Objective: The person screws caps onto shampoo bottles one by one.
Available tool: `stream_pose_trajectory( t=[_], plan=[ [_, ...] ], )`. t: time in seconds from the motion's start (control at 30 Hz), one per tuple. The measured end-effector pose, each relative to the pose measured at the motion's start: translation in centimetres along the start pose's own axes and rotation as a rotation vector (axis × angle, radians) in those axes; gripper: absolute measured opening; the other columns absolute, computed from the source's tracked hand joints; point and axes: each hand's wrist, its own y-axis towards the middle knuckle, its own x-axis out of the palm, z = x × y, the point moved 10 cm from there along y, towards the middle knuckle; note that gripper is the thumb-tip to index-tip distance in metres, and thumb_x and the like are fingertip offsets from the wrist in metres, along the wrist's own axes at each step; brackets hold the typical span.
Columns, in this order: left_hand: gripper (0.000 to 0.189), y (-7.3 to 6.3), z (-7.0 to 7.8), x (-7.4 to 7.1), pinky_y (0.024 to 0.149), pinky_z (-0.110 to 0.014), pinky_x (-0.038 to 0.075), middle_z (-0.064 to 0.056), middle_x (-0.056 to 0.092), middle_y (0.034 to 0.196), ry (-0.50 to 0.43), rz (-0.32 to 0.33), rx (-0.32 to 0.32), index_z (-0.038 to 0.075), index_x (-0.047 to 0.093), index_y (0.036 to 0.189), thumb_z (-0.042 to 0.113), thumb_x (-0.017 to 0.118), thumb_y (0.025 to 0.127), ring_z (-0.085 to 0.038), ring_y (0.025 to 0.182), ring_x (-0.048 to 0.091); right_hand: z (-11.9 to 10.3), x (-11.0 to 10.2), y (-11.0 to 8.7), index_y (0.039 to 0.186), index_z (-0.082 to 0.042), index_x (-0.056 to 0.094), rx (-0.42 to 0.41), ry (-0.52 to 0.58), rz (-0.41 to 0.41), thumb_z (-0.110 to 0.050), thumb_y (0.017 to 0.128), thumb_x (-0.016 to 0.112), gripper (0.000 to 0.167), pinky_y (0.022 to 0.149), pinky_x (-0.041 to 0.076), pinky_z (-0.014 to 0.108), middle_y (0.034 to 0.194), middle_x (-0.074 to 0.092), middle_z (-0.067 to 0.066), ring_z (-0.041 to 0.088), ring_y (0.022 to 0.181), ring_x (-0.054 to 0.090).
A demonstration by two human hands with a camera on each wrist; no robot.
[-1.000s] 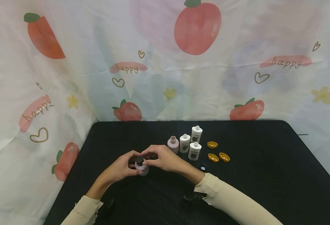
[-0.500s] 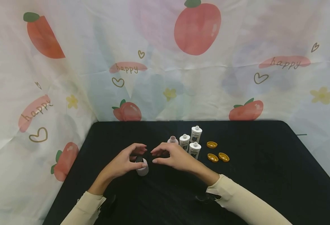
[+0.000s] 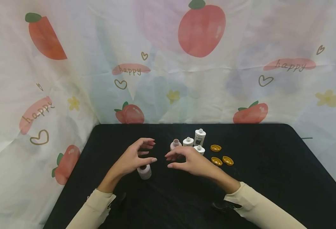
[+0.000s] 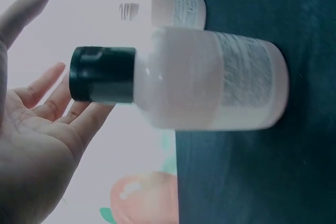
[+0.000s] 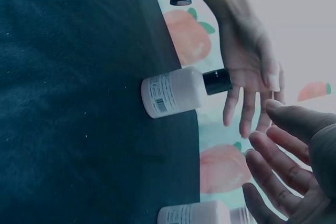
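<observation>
A pale pink bottle (image 3: 145, 172) with a black cap (image 4: 102, 74) stands upright on the black table, its label showing in both wrist views. My left hand (image 3: 135, 156) hovers above and behind it with fingers loosely spread, holding nothing; in the head view it covers most of the cap. To the right, my right hand (image 3: 189, 159) is raised off the table with relaxed fingers and an empty grasp. It partly hides an uncapped pink bottle (image 3: 175, 143) and the white bottles (image 3: 188, 142) behind it.
Another white bottle (image 3: 200, 137) stands farthest back, also uncapped. Several yellow boat-shaped pieces (image 3: 228, 160) lie right of the bottles. A fruit-printed curtain (image 3: 162, 79) hangs behind the table (image 3: 271, 178) and along its left side.
Both hands have let go of the capped bottle. The left hand has lifted up and away, while the right has drawn off to the right. The bottle stays standing in place.
</observation>
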Motion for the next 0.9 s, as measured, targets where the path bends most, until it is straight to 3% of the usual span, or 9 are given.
stream_pose_trajectory(
  t=[0.17,0.33,0.63,0.9],
  plan=[
    [0.064,0.7,0.7,0.4,0.105,-0.048,0.05,-0.001,0.059,0.135,0.001,0.017,0.003,0.019,0.052,0.141,0.025,0.084,0.086,-0.023,0.126,0.059,0.1,-0.6,-1.1,0.117,-0.017,0.073,-0.003,-0.004,0.0,-0.023,0.09,0.079,0.029,0.086,0.058,0.036,0.11,0.075,-0.001,0.013,0.099,0.071],
    [0.064,1.4,1.5,1.0,0.103,-0.046,0.051,0.0,0.06,0.135,0.001,0.025,0.021,0.02,0.053,0.14,0.024,0.084,0.085,-0.022,0.125,0.06,0.3,-1.3,-2.2,0.115,-0.017,0.073,-0.021,-0.027,0.007,-0.023,0.089,0.08,0.028,0.084,0.058,0.04,0.107,0.076,-0.004,0.013,0.097,0.071],
    [0.063,2.8,3.0,2.4,0.103,-0.042,0.052,-0.004,0.059,0.136,-0.024,0.048,0.053,0.016,0.052,0.14,0.018,0.084,0.086,-0.024,0.125,0.059,0.9,-2.0,-3.8,0.116,-0.018,0.072,0.027,-0.008,-0.026,-0.022,0.089,0.08,0.028,0.083,0.058,0.03,0.105,0.075,-0.009,0.019,0.097,0.072],
    [0.062,3.6,3.5,3.3,0.103,-0.045,0.052,-0.008,0.06,0.135,-0.043,0.099,0.057,0.015,0.054,0.14,0.014,0.084,0.085,-0.028,0.124,0.059,1.4,-2.7,-4.9,0.116,-0.018,0.073,0.027,-0.005,-0.052,-0.026,0.09,0.079,0.028,0.085,0.059,0.038,0.106,0.076,-0.003,0.015,0.101,0.072]
  ],
)
